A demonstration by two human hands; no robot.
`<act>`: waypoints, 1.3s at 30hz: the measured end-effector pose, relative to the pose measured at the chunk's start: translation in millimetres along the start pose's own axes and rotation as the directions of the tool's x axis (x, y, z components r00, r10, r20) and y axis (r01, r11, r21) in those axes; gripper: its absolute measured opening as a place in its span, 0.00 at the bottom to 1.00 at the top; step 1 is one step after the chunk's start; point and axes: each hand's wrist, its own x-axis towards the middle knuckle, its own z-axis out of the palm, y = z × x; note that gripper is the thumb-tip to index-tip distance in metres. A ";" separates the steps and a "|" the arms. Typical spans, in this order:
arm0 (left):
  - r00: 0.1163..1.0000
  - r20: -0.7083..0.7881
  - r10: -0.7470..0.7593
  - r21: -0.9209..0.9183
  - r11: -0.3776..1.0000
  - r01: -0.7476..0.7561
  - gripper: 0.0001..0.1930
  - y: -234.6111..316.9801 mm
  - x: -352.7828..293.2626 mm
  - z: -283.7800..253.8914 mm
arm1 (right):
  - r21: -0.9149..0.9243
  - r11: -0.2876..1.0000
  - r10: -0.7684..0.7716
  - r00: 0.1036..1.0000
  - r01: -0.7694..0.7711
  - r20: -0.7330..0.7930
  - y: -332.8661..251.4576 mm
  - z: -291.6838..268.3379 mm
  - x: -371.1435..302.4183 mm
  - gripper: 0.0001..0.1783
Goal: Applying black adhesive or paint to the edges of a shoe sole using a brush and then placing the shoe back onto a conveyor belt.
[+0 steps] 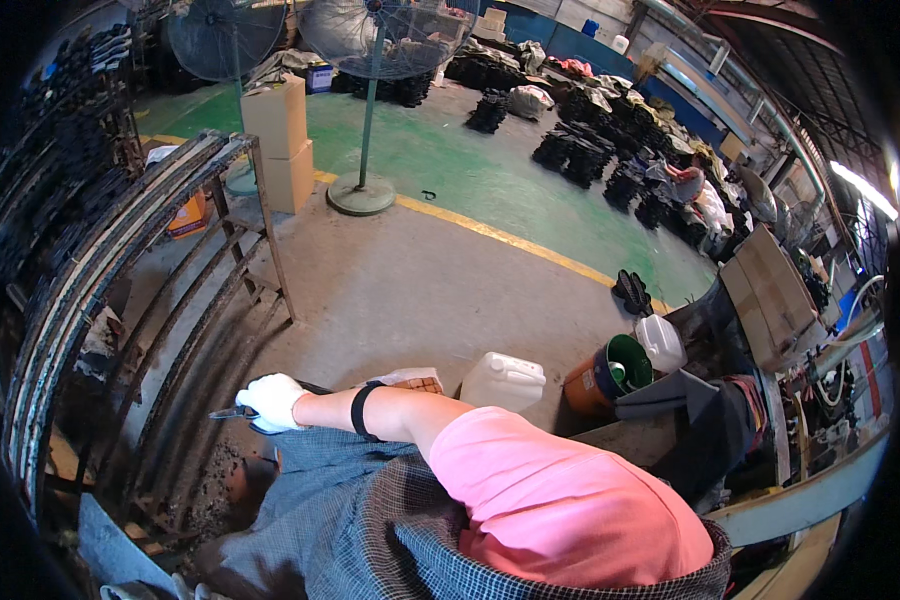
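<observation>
My right hand (pixel 272 402), in a white glove, reaches across to the left at the end of a pink sleeve. Its fingers are closed around a small metal tool (pixel 229 413) whose pointed tip sticks out to the left; the handle is mostly covered, so its exact kind is unclear. A dark strip shows just behind the wrist. Below the hand lies the dark checked apron (pixel 370 510) over my lap. A black band (pixel 364 412) circles the forearm. My left hand cannot be made out; some pale shapes at the lower left edge are too cut off to name.
A rusty metal rack (pixel 150 220) curves along the left. Ahead stand a pedestal fan (pixel 365 190) and stacked cardboard boxes (pixel 278 150). A white jug (pixel 502 382) and an orange bucket (pixel 592 383) sit beyond my arm. Black piles (pixel 575 152) lie farther off, near a seated person (pixel 686 178).
</observation>
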 end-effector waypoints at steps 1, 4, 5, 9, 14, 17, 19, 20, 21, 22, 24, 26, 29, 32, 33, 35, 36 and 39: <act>1.000 0.003 0.000 0.000 1.000 0.000 0.29 1.1 0.5 1.1 | 0.005 1.000 -0.004 1.000 0.004 -0.008 0.6 0.1 0.5 0.19; 0.998 0.059 -0.002 -0.057 0.998 0.005 0.30 2.9 -1.5 4.5 | -0.017 1.000 -0.010 1.000 0.010 -0.003 2.6 1.0 2.1 0.20; 0.999 0.039 -0.006 -0.061 0.998 0.009 0.30 3.1 -1.9 5.3 | -0.016 1.000 -0.010 1.000 0.010 -0.002 2.5 2.0 2.6 0.20; 1.000 0.012 -0.012 -0.045 0.999 0.013 0.29 3.7 -2.8 8.2 | -0.003 1.000 -0.002 1.000 0.002 -0.001 2.6 4.0 3.2 0.20; 1.000 0.009 -0.026 -0.049 0.998 0.027 0.28 2.8 -1.9 4.5 | 0.015 1.000 -0.013 1.000 0.013 0.002 -1.2 4.1 2.8 0.20; 0.999 0.023 -0.026 -0.060 0.998 0.027 0.28 2.4 -0.4 0.2 | 0.005 1.000 -0.013 1.000 0.013 0.006 -2.9 0.2 2.4 0.20; 0.999 0.038 -0.029 -0.068 0.997 0.031 0.28 2.0 1.0 -0.8 | 0.010 1.000 -0.013 1.000 0.013 0.015 -2.0 -1.0 1.9 0.20; 0.999 0.018 -0.033 -0.056 0.998 0.034 0.28 2.1 1.3 0.1 | 0.010 1.000 -0.013 1.000 0.013 0.014 -2.4 -2.2 1.8 0.20; 0.999 -0.003 -0.038 -0.044 0.998 0.037 0.27 2.0 1.4 0.5 | 0.011 1.000 -0.005 1.000 0.004 0.020 -2.9 -3.5 1.5 0.20; 0.999 -0.002 -0.038 -0.044 0.998 0.038 0.27 2.0 2.0 0.2 | 0.011 1.000 0.004 1.000 -0.005 0.027 -3.7 -4.9 1.5 0.20; 0.999 0.028 -0.037 -0.060 0.997 0.039 0.28 1.3 1.9 -0.3 | 0.006 1.000 -0.003 1.000 0.003 0.030 -7.5 -9.9 0.9 0.20; 1.000 0.001 -0.028 -0.040 0.999 0.028 0.28 0.4 -1.3 1.3 | 0.001 1.000 -0.010 0.999 0.010 0.035 -6.6 -7.4 -1.0 0.19; 0.999 -0.028 -0.027 -0.015 1.000 0.026 0.28 3.0 -0.5 5.6 | 0.014 0.999 -0.035 0.999 0.036 -0.006 -3.9 -2.3 1.8 0.18; 0.999 -0.032 -0.033 -0.019 0.999 0.033 0.28 2.3 -0.6 3.8 | 0.019 0.998 -0.060 0.998 0.060 -0.026 -13.4 -8.2 -0.5 0.17; 0.999 -0.020 -0.030 -0.024 0.999 0.029 0.28 1.7 -0.8 3.8 | 0.009 0.997 -0.081 0.996 0.082 -0.039 -15.5 -7.9 -0.2 0.16; 1.000 -0.009 -0.022 -0.022 1.000 0.022 0.29 2.0 -1.9 6.0 | -0.018 0.994 -0.111 0.993 0.110 -0.035 -17.5 -4.3 -0.2 0.16; 1.000 0.002 -0.015 -0.017 1.000 0.015 0.29 2.6 -2.4 6.4 | -0.018 0.994 -0.110 0.993 0.110 -0.035 -17.6 -3.9 0.3 0.16; 1.000 -0.002 0.004 0.008 1.000 -0.004 0.29 0.7 -0.6 3.7 | -0.095 0.986 -0.139 0.990 0.140 0.015 -15.5 -1.4 3.2 0.15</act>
